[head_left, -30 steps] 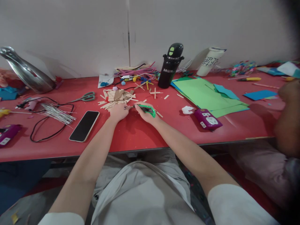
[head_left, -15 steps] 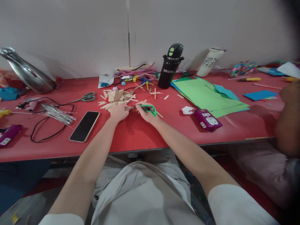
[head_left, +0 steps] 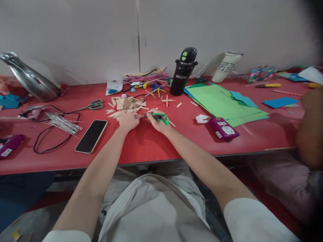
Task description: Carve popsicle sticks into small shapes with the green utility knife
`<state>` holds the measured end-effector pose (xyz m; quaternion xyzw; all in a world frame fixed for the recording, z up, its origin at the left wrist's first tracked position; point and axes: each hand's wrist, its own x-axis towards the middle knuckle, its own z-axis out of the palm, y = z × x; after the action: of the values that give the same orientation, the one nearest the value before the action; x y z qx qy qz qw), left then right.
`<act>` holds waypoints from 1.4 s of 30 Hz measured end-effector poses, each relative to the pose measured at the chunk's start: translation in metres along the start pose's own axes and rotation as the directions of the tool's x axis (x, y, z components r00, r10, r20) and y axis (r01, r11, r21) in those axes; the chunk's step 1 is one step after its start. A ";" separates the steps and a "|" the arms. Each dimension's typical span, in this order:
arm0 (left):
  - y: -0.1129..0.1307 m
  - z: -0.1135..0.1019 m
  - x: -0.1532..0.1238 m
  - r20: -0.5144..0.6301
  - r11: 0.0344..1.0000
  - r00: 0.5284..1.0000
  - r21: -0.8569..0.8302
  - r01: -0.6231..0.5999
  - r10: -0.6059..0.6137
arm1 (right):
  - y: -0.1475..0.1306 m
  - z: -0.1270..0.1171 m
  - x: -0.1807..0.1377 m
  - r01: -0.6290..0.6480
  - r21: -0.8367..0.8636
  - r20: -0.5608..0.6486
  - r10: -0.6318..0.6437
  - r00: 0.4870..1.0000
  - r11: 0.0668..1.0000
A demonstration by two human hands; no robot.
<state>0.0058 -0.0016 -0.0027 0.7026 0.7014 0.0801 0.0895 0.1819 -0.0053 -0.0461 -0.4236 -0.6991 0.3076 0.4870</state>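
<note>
Apparently mid-cut, the right hand (head_left: 155, 123) keeps its grip around green scissors (head_left: 161, 118), blades aimed nine o'clock at a stick (head_left: 139, 116) pinched in the grip of the left hand (head_left: 128, 121), at six o'clock from the stick pile (head_left: 124, 104); cutting cleanly calls for steadiness.

looks like a craft room: long red table (head_left: 151, 144) littered with popsicle sticks (head_left: 125, 104), coloured paper (head_left: 219, 101), pipe cleaners (head_left: 148, 78), scissors (head_left: 92, 105) and a glue gun (head_left: 8, 144).
</note>
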 end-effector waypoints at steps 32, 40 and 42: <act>-0.001 -0.002 0.003 0.024 0.999 1.000 -0.036 0.006 -0.005 | -0.005 -0.002 0.000 -0.059 0.058 -0.046 0.061 0.997 0.997; -0.001 -0.003 0.001 0.004 0.999 1.000 -0.030 -0.011 0.011 | -0.008 0.001 -0.003 -0.004 0.017 -0.030 0.004 1.000 1.000; 0.000 -0.003 0.001 0.003 0.999 1.000 -0.030 -0.010 0.011 | -0.005 0.002 -0.003 -0.003 0.014 -0.031 0.003 1.000 1.000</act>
<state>0.0046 -0.0005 0.0003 0.7049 0.6963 0.0902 0.1007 0.1792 -0.0100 -0.0431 -0.4260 -0.6887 0.3065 0.5003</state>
